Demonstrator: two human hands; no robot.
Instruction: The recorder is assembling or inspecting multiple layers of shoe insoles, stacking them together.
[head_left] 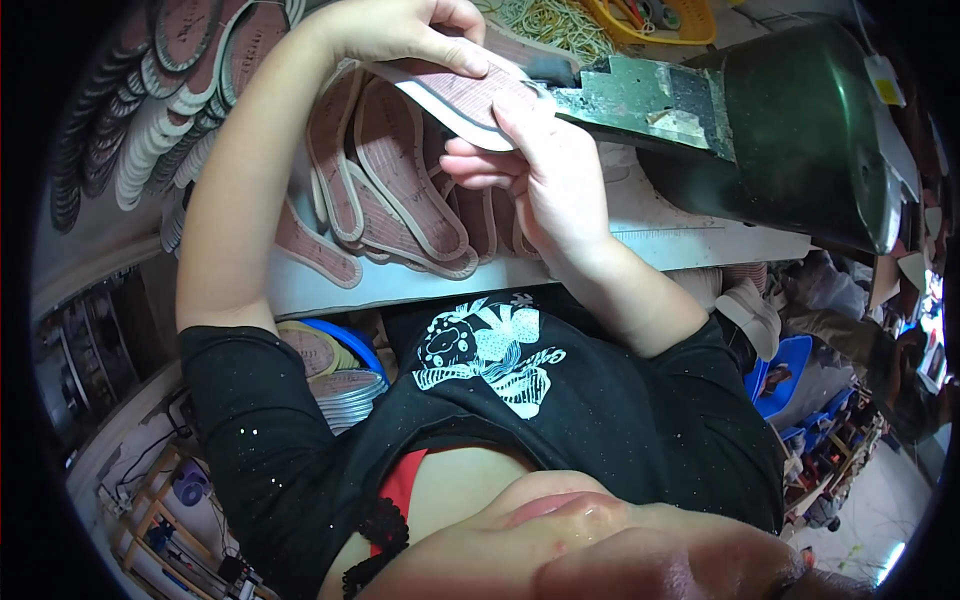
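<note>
At the top centre of the frame, a sole [452, 88] is being held in both bare hands, pinkish on its face and white along its edge. The left hand [408, 32] is gripping it from the upper left, its thumb pressing on the pink face. The right hand [562, 172] is closing its grip at the sole's right end, the thumb lying on top and the other fingers stretching leftward below the white edge. That end is sitting right by the tip of the green machine [800, 110], which is filling the upper right; whether they are touching is impossible to tell.

Beneath the hands, loose soles [400, 165] are overlapping on the white desk [335, 288] at the centre left. More stacked soles [165, 120] are fanning out in the upper left corner. Near the top edge, pale green strands [560, 28] are lying in a tangle beside a yellow basket [690, 22]. Lower left of centre, a blue tub [362, 345] is showing below the desk.
</note>
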